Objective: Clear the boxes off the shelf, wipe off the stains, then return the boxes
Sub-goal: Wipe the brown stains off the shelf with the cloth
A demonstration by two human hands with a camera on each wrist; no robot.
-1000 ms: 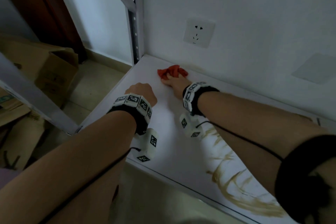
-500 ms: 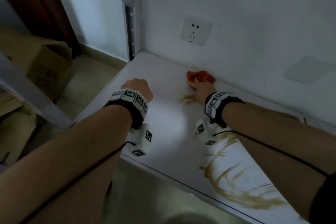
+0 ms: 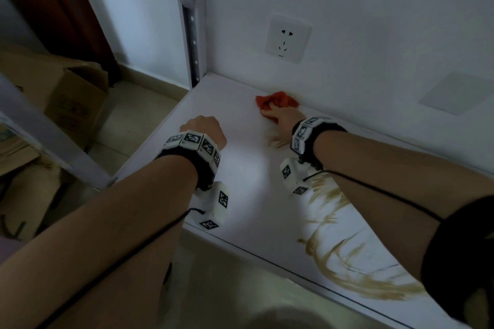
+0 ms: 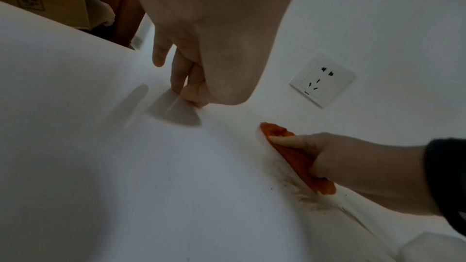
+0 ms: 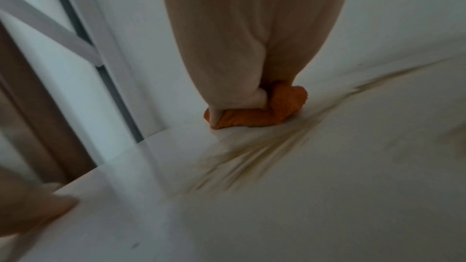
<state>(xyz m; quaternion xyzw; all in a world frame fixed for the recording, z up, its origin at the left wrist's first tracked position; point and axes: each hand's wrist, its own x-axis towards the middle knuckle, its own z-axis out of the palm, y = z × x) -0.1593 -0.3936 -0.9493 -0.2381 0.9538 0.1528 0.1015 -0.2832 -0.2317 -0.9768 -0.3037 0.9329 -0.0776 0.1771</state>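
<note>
Head view: right hand (image 3: 286, 116) clamped on an orange rag (image 3: 275, 101) at the shelf's (image 3: 248, 176) back edge, 12 o'clock, against the wall. Left hand (image 3: 204, 128) fisted, empty, at 10 o'clock. Brown stains (image 3: 347, 262) at 4 o'clock. Box (image 3: 72, 99) on floor, 9 o'clock.

Left wrist view: curled fingers (image 4: 180, 71) touch the shelf; socket (image 4: 321, 81) at 2 o'clock.

Right wrist view: rag bunched under the fingers, streaks (image 5: 252, 158) just beside it.

White shelf (image 3: 240, 168) bare of boxes; brown streaked stains (image 3: 347, 256) at 4 o'clock; bunched orange cloth (image 3: 275, 101) at 12 against the wall.
</note>
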